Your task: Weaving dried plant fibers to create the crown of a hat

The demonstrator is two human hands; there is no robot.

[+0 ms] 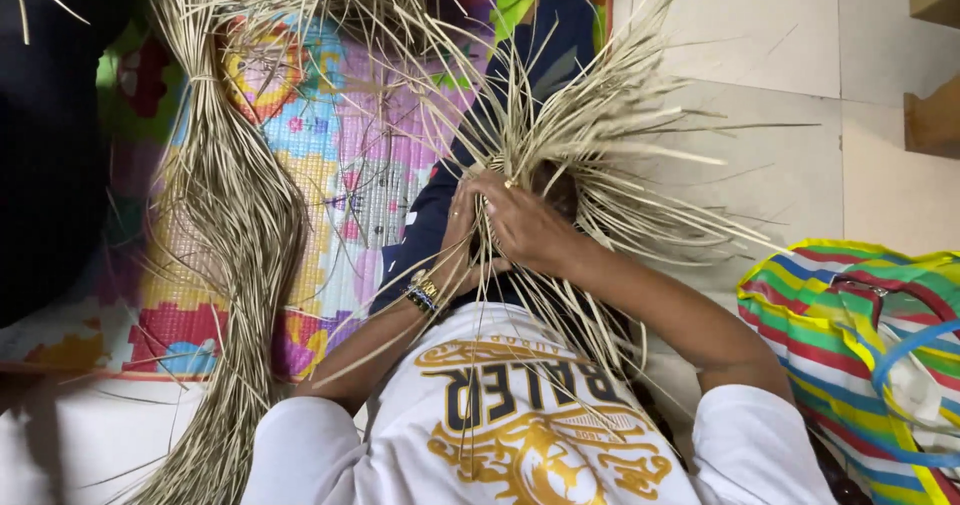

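Observation:
A half-woven piece of pale straw (560, 135) rests on my lap over a dark-blue trouser leg (545, 55), with long loose strands fanning out in all directions. My right hand (525, 227) lies on the woven centre with its fingers closed on strands. My left hand (462, 235), with a bracelet at the wrist, pinches strands right beside it. The woven core is mostly hidden under both hands.
A long bundle of loose straw (235, 225) lies on a colourful foam play mat (340, 175) at left. A striped multicolour bag (850, 335) stands at right on the light tiled floor (760, 25). A dark shape fills the far left edge.

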